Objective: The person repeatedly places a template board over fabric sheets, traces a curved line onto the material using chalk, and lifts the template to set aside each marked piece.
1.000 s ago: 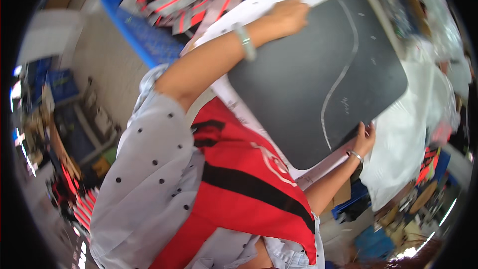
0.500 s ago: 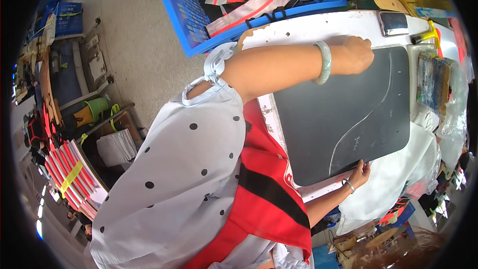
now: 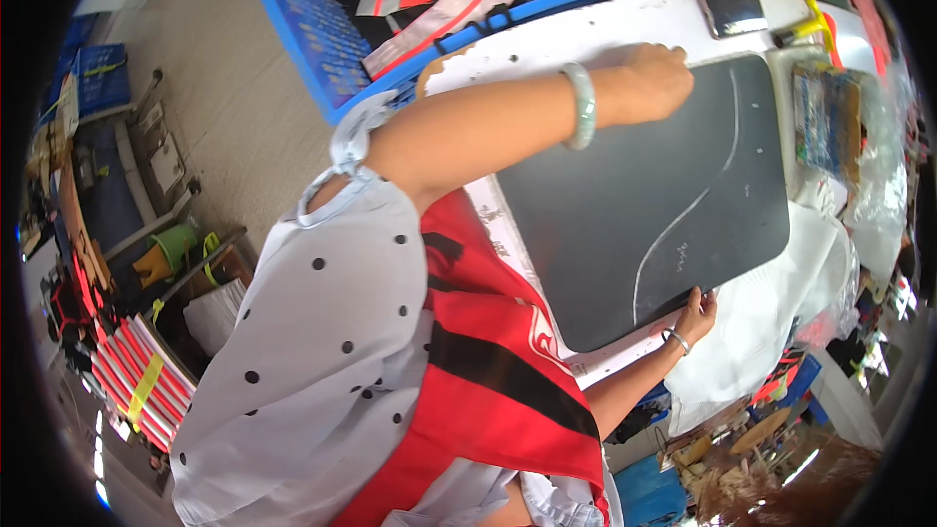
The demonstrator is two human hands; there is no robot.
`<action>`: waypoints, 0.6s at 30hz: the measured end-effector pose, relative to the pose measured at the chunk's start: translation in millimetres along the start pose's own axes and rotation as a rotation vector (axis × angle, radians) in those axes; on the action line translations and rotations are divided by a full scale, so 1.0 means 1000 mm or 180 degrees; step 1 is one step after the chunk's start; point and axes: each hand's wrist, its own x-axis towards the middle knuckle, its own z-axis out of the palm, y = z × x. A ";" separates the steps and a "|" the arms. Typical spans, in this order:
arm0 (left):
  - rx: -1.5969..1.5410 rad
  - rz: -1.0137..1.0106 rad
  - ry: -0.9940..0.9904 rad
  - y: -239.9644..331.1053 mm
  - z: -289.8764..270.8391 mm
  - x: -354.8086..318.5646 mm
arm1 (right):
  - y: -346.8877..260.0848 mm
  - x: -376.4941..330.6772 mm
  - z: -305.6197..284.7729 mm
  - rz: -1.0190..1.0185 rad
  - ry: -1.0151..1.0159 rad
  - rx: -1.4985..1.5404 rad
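Note:
A dark grey flat board (image 3: pixel 605 205) with rounded corners lies on a white worktop (image 3: pixel 566 39). A curved white line and faint white scribbles run across it. My left hand (image 3: pixel 659 83), wearing a pale green bangle (image 3: pixel 581 105), is curled into a fist over the board's upper corner. What its fingers hold, if anything, is hidden. At the lower edge of the board my right hand (image 3: pixel 697 317), with a silver bracelet (image 3: pixel 675 340), pinches the rim, fingertips touching it.
A blue crate (image 3: pixel 322 68) of grey and red-orange strips stands beyond my left arm. On the worktop sit a dark shiny box (image 3: pixel 734 12), a yellow-handled tool (image 3: pixel 818 24) and a wrapped pack (image 3: pixel 830 122). White sheeting (image 3: pixel 742 356) hangs beside my right hand.
My view has shifted, so the crate, board and both hands appear further left and higher. Against the board, both hands stay about where they were.

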 end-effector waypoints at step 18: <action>-0.0275 -0.0413 0.0116 0.003 0.002 -0.009 | -0.034 -0.019 0.003 0.0040 0.0226 -0.0313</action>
